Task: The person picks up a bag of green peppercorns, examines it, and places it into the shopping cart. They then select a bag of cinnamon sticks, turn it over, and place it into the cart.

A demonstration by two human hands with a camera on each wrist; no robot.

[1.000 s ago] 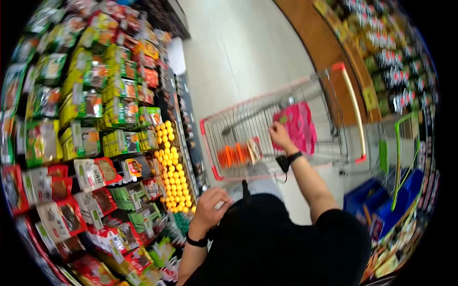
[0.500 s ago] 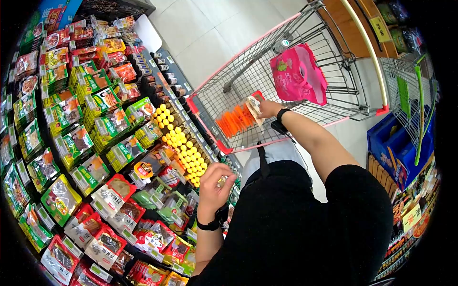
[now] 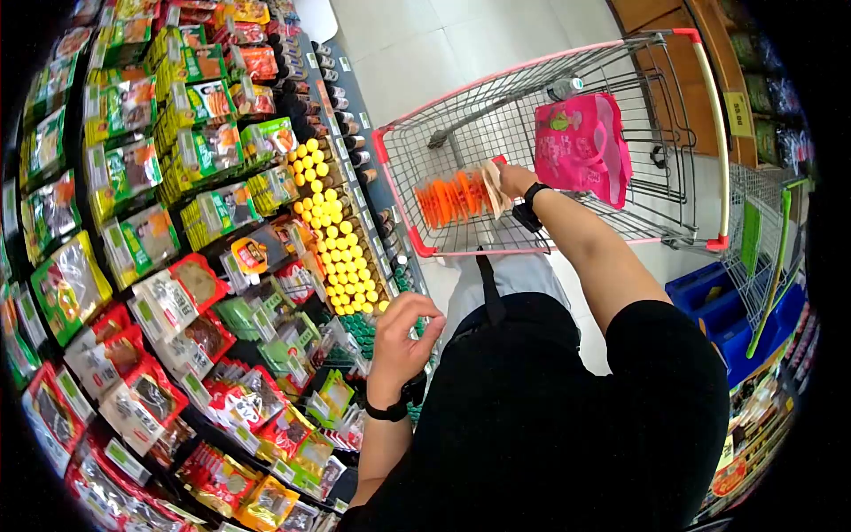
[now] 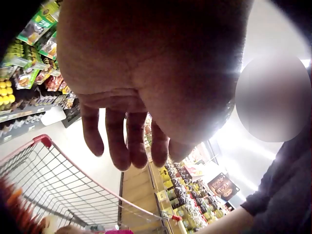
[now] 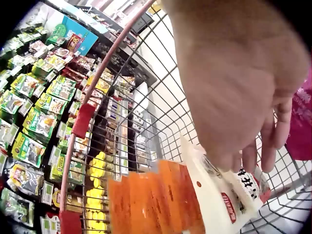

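Pkg [image 5: 217, 197] at R hand [image 5: 234, 92]: lettering [image 5: 248, 184] clear in R-wrist view, not head

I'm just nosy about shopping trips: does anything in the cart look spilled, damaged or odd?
Nothing stands out in the cart: I see no spill or tear. The orange packets are lined up in a row, the pale packet is at its end by the right hand, and the pink bag sits apart from them.
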